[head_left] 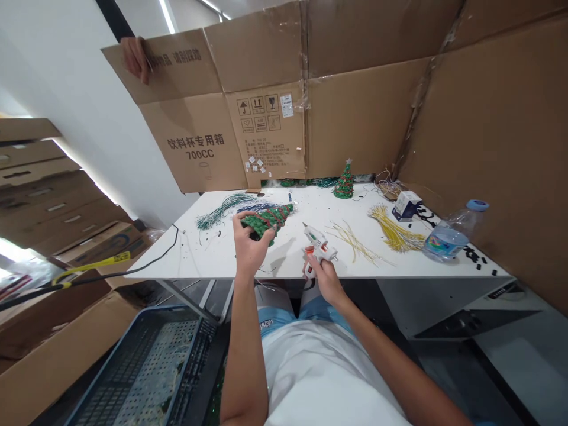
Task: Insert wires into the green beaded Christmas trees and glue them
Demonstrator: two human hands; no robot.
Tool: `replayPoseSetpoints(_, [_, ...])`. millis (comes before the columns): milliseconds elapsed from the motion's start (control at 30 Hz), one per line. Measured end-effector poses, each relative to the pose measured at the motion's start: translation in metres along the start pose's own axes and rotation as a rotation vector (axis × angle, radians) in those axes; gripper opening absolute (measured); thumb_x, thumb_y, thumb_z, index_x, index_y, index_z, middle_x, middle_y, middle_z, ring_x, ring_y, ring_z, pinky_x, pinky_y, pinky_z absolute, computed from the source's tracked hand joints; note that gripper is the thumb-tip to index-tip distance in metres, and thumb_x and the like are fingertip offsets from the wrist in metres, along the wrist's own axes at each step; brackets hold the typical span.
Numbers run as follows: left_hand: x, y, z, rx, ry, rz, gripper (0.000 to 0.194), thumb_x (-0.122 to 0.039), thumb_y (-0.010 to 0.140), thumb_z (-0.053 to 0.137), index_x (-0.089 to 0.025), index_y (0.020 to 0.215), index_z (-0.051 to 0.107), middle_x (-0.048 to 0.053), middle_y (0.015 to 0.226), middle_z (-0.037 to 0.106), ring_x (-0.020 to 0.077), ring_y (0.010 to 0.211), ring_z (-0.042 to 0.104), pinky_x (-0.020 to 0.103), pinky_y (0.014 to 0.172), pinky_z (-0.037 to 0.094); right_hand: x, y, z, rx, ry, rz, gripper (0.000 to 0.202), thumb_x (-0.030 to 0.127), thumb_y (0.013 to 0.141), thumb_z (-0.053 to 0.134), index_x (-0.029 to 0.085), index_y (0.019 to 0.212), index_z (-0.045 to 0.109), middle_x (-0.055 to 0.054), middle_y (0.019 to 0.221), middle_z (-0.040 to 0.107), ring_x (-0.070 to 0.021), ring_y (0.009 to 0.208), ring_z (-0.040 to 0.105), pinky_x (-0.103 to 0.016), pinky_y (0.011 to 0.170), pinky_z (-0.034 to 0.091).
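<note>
My left hand [251, 244] is closed around the base of a small green Christmas tree [271, 220] trimmed with red. The tree lies tilted in the air, its tip pointing right. In my right hand [326, 277] is a white hot glue gun [317, 239] with an orange trigger area, its nozzle pointing up and left, a short way from the tree. A finished-looking tree [344, 182] with a star on top stands upright at the back of the table. Green wires [226, 210] and blue wires [260, 207] lie behind my left hand.
On the white table [213, 260], yellow wires [394, 229], a small box [406, 206], black pieces [474, 254] and a water bottle [455, 231] sit to the right. Cardboard [359, 118] walls the back; another person's hand [135, 59] grips its top. A blue crate [146, 367] stands lower left.
</note>
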State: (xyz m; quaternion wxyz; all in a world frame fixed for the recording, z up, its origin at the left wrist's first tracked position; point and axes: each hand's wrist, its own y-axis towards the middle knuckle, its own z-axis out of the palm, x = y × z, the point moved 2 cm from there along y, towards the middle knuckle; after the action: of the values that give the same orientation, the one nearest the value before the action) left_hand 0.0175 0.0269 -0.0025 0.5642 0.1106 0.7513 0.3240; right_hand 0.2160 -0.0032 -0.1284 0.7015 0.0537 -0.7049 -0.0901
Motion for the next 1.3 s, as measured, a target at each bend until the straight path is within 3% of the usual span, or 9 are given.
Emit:
replayPoseSetpoints(100, [-0.001, 0.0, -0.003, -0.035, -0.156, -0.108, 0.045, -0.028, 0.081, 0.079, -0.025, 0.122, 0.06, 0.002, 0.104, 0.064, 0.014, 0.071, 0.066, 0.026, 0.061, 0.058, -0.002, 0.005, -0.011, -0.007, -0.172, -0.041, 0.049, 0.058, 0.1, 0.061, 0.02, 0.131, 0.063, -0.001, 0.083, 0.07, -0.0233, 0.074, 0.065, -0.036, 0.072, 0.055])
replayPoseSetpoints(233, [-0.011, -0.001, -0.001, -0.013, -0.333, -0.171, 0.049, -0.034, 0.079, 0.074, -0.026, 0.125, 0.059, 0.0, 0.093, 0.064, 0.0161, 0.069, 0.066, 0.03, 0.063, 0.062, -0.004, 0.008, -0.018, -0.029, -0.44, -0.1, 0.047, 0.048, 0.099, 0.064, 0.019, 0.136, 0.066, -0.007, 0.093, 0.071, -0.0295, 0.087, 0.064, -0.045, 0.087, 0.053])
replayPoseSetpoints(400, [-0.038, -0.009, 0.008, 0.039, -0.56, -0.185, 0.05, -0.034, 0.071, 0.079, -0.028, 0.118, 0.065, 0.003, 0.105, 0.067, 0.0183, 0.077, 0.068, 0.029, 0.063, 0.062, -0.007, 0.009, -0.012, -0.009, -0.656, -0.191, 0.037, 0.038, 0.099, 0.061, 0.017, 0.128, 0.072, -0.017, 0.11, 0.073, -0.0388, 0.113, 0.06, -0.053, 0.105, 0.048])
replayPoseSetpoints(567, [-0.053, -0.021, 0.018, 0.109, -0.483, -0.123, 0.048, -0.039, 0.074, 0.078, -0.03, 0.12, 0.068, 0.005, 0.12, 0.066, 0.0245, 0.099, 0.071, 0.037, 0.082, 0.066, -0.004, 0.004, -0.006, 0.024, -0.674, -0.256, 0.041, 0.042, 0.099, 0.063, 0.016, 0.129, 0.074, -0.019, 0.116, 0.071, -0.0383, 0.114, 0.06, -0.054, 0.11, 0.046])
replayPoseSetpoints(733, [-0.06, -0.031, 0.026, 0.179, -0.439, -0.041, 0.049, -0.047, 0.078, 0.08, -0.029, 0.123, 0.068, 0.007, 0.142, 0.059, 0.0263, 0.103, 0.071, 0.04, 0.085, 0.064, 0.014, 0.003, -0.011, -0.008, -0.492, -0.246, 0.036, 0.051, 0.095, 0.069, 0.021, 0.112, 0.078, -0.011, 0.098, 0.071, -0.0325, 0.096, 0.062, -0.049, 0.098, 0.05])
replayPoseSetpoints(933, [-0.063, -0.059, 0.038, 0.236, -0.483, -0.078, 0.06, -0.059, 0.08, 0.085, -0.027, 0.126, 0.066, 0.009, 0.131, 0.062, 0.0236, 0.09, 0.068, 0.038, 0.075, 0.061, 0.057, -0.002, -0.049, -0.167, -0.073, -0.201, 0.048, 0.058, 0.109, 0.034, 0.024, 0.109, 0.068, -0.01, 0.096, 0.074, -0.0274, 0.087, 0.07, -0.041, 0.079, 0.057])
replayPoseSetpoints(1033, [-0.068, -0.076, 0.049, 0.238, -0.532, -0.075, 0.069, -0.064, 0.08, 0.086, -0.027, 0.132, 0.06, 0.006, 0.107, 0.064, 0.0227, 0.081, 0.066, 0.037, 0.07, 0.058, 0.085, -0.019, -0.062, -0.177, 0.117, -0.189, 0.052, 0.061, 0.107, 0.027, 0.029, 0.118, 0.065, -0.01, 0.108, 0.078, -0.0285, 0.1, 0.075, -0.042, 0.083, 0.061])
replayPoseSetpoints(1100, [-0.074, -0.084, 0.055, 0.239, -0.509, -0.052, 0.073, -0.068, 0.08, 0.085, -0.027, 0.133, 0.058, 0.005, 0.1, 0.063, 0.0231, 0.079, 0.066, 0.038, 0.07, 0.057, 0.104, -0.033, -0.061, -0.135, 0.373, -0.14, 0.045, 0.064, 0.104, 0.04, 0.032, 0.117, 0.069, -0.01, 0.122, 0.079, -0.0305, 0.113, 0.076, -0.045, 0.088, 0.063])
replayPoseSetpoints(1300, [-0.095, -0.091, 0.058, 0.296, -0.472, 0.028, 0.07, -0.069, 0.088, 0.081, -0.026, 0.134, 0.052, 0.008, 0.107, 0.063, 0.024, 0.081, 0.066, 0.039, 0.073, 0.057, 0.137, -0.054, -0.043, -0.09, 0.557, -0.068, 0.045, 0.056, 0.098, 0.058, 0.031, 0.132, 0.073, -0.008, 0.137, 0.078, -0.0355, 0.132, 0.072, -0.054, 0.107, 0.061])
